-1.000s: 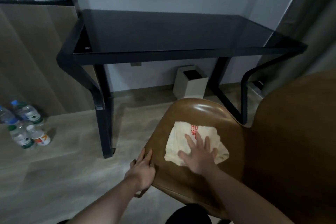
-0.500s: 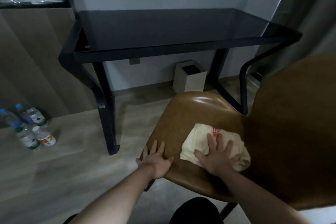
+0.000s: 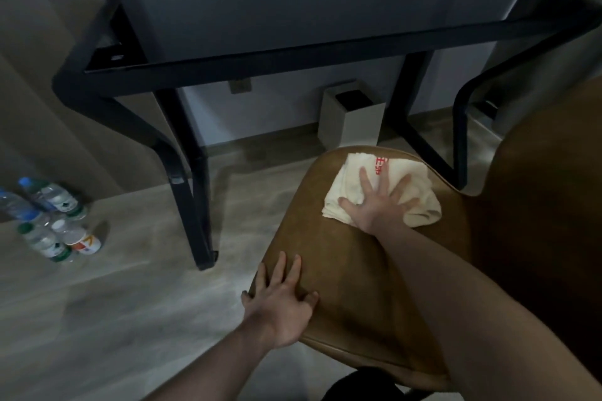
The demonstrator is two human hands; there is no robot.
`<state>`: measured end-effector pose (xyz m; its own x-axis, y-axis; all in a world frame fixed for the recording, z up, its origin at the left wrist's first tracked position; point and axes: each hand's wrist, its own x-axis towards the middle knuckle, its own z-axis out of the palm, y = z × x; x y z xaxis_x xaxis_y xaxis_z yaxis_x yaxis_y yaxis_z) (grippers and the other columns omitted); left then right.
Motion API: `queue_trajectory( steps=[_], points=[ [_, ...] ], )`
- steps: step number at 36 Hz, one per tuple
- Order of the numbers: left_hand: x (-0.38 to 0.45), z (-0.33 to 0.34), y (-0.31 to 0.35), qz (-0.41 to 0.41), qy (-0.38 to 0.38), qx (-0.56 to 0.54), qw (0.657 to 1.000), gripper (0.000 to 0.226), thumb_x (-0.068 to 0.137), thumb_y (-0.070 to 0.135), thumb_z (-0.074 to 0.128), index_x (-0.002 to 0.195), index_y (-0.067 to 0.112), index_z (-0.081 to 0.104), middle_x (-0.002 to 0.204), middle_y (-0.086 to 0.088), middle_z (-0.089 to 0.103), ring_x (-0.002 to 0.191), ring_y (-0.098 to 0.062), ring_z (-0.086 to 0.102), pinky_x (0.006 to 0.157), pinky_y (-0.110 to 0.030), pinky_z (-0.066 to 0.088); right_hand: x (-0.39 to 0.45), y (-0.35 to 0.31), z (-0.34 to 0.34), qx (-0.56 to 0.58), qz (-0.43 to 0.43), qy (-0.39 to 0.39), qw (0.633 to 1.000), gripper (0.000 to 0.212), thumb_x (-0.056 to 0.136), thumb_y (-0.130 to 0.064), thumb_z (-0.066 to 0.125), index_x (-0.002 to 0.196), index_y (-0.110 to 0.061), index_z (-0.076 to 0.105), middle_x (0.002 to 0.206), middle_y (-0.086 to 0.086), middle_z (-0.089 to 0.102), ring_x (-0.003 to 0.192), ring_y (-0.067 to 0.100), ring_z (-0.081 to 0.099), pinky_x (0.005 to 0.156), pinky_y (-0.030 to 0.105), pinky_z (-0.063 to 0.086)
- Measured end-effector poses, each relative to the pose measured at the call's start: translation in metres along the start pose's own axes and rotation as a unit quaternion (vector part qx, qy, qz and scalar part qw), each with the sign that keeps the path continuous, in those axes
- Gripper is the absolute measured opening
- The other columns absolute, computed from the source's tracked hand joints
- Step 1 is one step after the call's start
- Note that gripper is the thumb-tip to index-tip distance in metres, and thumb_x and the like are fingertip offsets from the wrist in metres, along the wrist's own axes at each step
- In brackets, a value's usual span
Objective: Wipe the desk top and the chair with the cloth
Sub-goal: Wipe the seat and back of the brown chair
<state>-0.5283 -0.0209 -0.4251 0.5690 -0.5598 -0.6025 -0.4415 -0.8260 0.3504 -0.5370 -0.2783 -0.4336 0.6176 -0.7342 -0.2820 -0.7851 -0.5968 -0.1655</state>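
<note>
A cream cloth [image 3: 413,177] with red lettering lies bunched at the far part of the brown leather chair seat [image 3: 351,254]. My right hand [image 3: 378,205] presses flat on the cloth, fingers spread and straight. My left hand [image 3: 280,306] rests on the seat's near left edge, fingers spread, thumb over the rim. The chair's tall brown backrest [image 3: 547,205] rises on the right. The black glass desk top [image 3: 309,13] stands beyond the chair against the wall.
A white square bin [image 3: 351,117] sits on the floor under the desk. Several water bottles [image 3: 49,215] stand on the wood floor at the left. Black desk legs [image 3: 192,192] come down just left of the chair. Wood-panel wall on the left.
My right hand has pushed the cloth from the near middle of the seat toward its far edge. My left hand stays on the seat's left edge.
</note>
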Motion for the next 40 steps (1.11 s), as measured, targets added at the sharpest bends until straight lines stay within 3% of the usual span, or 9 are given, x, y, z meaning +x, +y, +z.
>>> queue_trajectory(
  steps=[12, 17, 20, 24, 26, 33, 40],
  points=[
    [-0.020, -0.003, 0.002, -0.005, 0.015, -0.037, 0.999, 0.078, 0.096, 0.068, 0.035, 0.160, 0.044, -0.003, 0.168, 0.016, -0.014, 0.156, -0.026, -0.013, 0.124, -0.057, 0.002, -0.136, 0.048, 0.013, 0.027, -0.026, -0.057, 0.998, 0.073, 0.098, -0.069, 0.035, 0.159, -0.051, -0.001, 0.169, -0.010, -0.019, 0.154, 0.037, -0.021, 0.121, 0.066, -0.007],
    [-0.030, -0.007, -0.004, 0.004, -0.015, -0.044, 0.999, 0.079, 0.099, 0.068, 0.032, 0.162, 0.035, -0.003, 0.169, 0.004, -0.016, 0.156, -0.026, -0.012, 0.127, -0.041, -0.003, -0.193, 0.072, 0.024, 0.065, -0.008, -0.066, 0.996, 0.067, 0.098, -0.061, 0.039, 0.159, -0.050, 0.012, 0.170, -0.013, -0.008, 0.156, 0.032, -0.013, 0.123, 0.060, -0.002],
    [-0.038, -0.010, -0.013, 0.015, -0.034, -0.035, 0.999, 0.076, 0.102, 0.066, 0.027, 0.162, 0.032, -0.004, 0.168, 0.001, -0.018, 0.156, -0.024, -0.009, 0.126, -0.038, -0.007, -0.210, 0.080, 0.030, 0.105, -0.002, -0.083, 0.991, 0.064, 0.099, -0.058, 0.041, 0.158, -0.048, 0.019, 0.171, -0.011, -0.003, 0.157, 0.029, -0.010, 0.125, 0.057, 0.001],
    [-0.036, 0.003, -0.027, 0.025, 0.005, -0.065, 0.998, 0.066, 0.104, 0.060, 0.026, 0.162, 0.035, 0.004, 0.169, 0.005, -0.011, 0.157, -0.020, 0.002, 0.127, -0.040, -0.001, -0.214, 0.081, 0.033, 0.128, 0.000, -0.115, 0.985, 0.066, 0.098, -0.059, 0.044, 0.158, -0.050, 0.017, 0.171, -0.012, -0.006, 0.156, 0.029, -0.015, 0.125, 0.058, 0.000],
    [-0.032, 0.012, -0.030, 0.019, 0.049, -0.105, 0.993, 0.059, 0.105, 0.053, 0.025, 0.161, 0.040, 0.012, 0.170, 0.010, -0.005, 0.156, -0.027, 0.006, 0.127, -0.038, 0.004, -0.211, 0.075, 0.031, 0.127, 0.004, -0.122, 0.984, 0.070, 0.097, -0.062, 0.043, 0.158, -0.052, 0.011, 0.169, -0.014, -0.014, 0.154, 0.031, -0.022, 0.123, 0.061, -0.004],
    [-0.022, 0.024, -0.032, 0.021, 0.117, -0.147, 0.982, 0.053, 0.106, 0.035, 0.026, 0.158, 0.045, 0.023, 0.168, 0.020, 0.004, 0.153, -0.032, 0.009, 0.124, -0.037, 0.013, -0.152, 0.045, 0.026, 0.040, -0.007, -0.099, 0.994, 0.090, 0.089, -0.079, 0.042, 0.157, -0.053, -0.012, 0.165, -0.009, -0.031, 0.150, 0.040, -0.030, 0.114, 0.072, -0.012],
    [-0.013, 0.025, -0.033, 0.024, 0.134, -0.144, 0.980, 0.054, 0.105, 0.034, 0.027, 0.157, 0.047, 0.025, 0.168, 0.022, 0.005, 0.153, -0.029, 0.010, 0.122, -0.038, 0.020, -0.116, 0.027, 0.019, 0.051, -0.016, -0.041, 0.998, 0.076, 0.096, -0.065, 0.040, 0.160, -0.047, 0.004, 0.170, -0.007, -0.013, 0.155, 0.038, -0.016, 0.117, 0.069, -0.007]
  ],
)
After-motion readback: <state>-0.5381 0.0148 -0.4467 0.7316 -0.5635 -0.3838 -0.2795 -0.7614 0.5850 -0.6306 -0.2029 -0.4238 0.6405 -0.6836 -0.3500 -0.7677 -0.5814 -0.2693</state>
